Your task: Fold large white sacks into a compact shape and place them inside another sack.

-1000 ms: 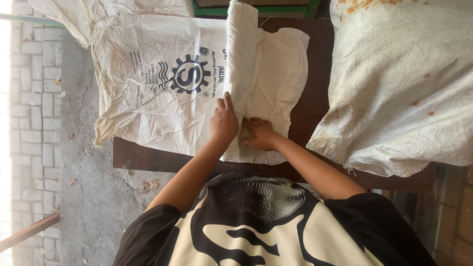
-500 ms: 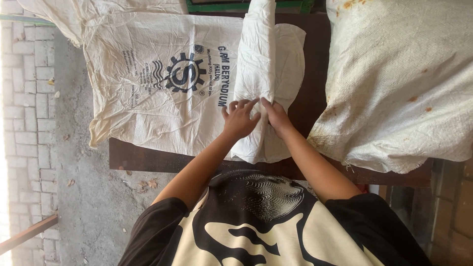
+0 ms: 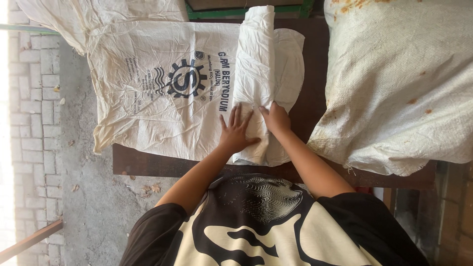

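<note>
A white woven sack (image 3: 162,83) with dark printing lies flat on a dark wooden table (image 3: 148,162), its left part hanging past the table edge. Its right side is rolled into a thick white fold (image 3: 256,64) running away from me. My left hand (image 3: 236,130) lies flat, fingers spread, on the near end of the roll. My right hand (image 3: 276,118) presses on the roll just to the right of it, fingers bent onto the cloth. The two hands are almost touching.
A large stained, filled sack (image 3: 399,83) takes up the right side of the table. Another pale sack (image 3: 98,15) lies at the far left. A green frame (image 3: 246,11) runs along the far edge. Grey concrete floor (image 3: 88,197) and brick paving (image 3: 34,98) are on the left.
Both hands have moved farther up the roll, and the left hand has spread flat. The roll looks thicker and has shifted slightly right.
</note>
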